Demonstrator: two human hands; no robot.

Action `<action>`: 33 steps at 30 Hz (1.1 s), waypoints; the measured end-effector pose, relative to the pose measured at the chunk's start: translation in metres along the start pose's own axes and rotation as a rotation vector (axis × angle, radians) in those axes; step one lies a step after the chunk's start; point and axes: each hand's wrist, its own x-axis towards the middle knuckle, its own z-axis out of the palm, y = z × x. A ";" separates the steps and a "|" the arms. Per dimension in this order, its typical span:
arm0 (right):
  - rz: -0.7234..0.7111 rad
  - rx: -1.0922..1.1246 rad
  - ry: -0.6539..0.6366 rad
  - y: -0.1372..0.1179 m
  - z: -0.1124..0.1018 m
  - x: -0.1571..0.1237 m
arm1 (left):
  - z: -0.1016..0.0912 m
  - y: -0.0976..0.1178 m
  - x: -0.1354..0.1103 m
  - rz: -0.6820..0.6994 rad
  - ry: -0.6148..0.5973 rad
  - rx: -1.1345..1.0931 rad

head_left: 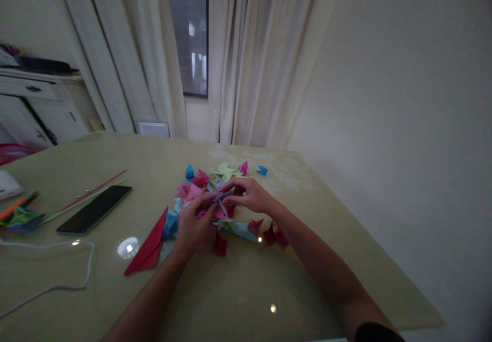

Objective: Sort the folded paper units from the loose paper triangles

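Note:
Between both hands is a small purple folded paper piece (223,195), partly covered by fingers. My left hand (197,222) pinches it from the left, and my right hand (246,194) grips its right side with thumb and fingertips. Beneath and around them lies a pile of folded paper shapes: a pink one (189,192), a blue one (171,224), a pale green one (225,171) and several dark red ones, such as the red piece (219,244) in front. Left of my left wrist rests a larger red folded paper (149,247).
A black phone (95,209) lies on the table (246,290) to the left, beside thin pink and green sticks (92,193). A white cable (91,265) runs along the left front. Coloured papers (23,218) sit at the left edge. Curtains and a wall stand behind.

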 end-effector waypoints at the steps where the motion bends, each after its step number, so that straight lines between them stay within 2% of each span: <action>1: -0.001 -0.017 -0.012 -0.001 -0.002 0.000 | 0.000 -0.001 0.000 -0.002 0.004 0.004; 9: -0.139 -0.172 -0.092 0.002 0.002 0.000 | 0.000 0.000 -0.001 0.016 -0.017 0.014; 16: -0.086 -0.086 -0.117 0.006 0.012 0.001 | 0.001 0.002 -0.002 0.046 -0.003 0.082; 33: -0.065 -0.098 -0.099 0.005 0.011 -0.001 | 0.002 -0.001 -0.003 0.048 -0.009 0.085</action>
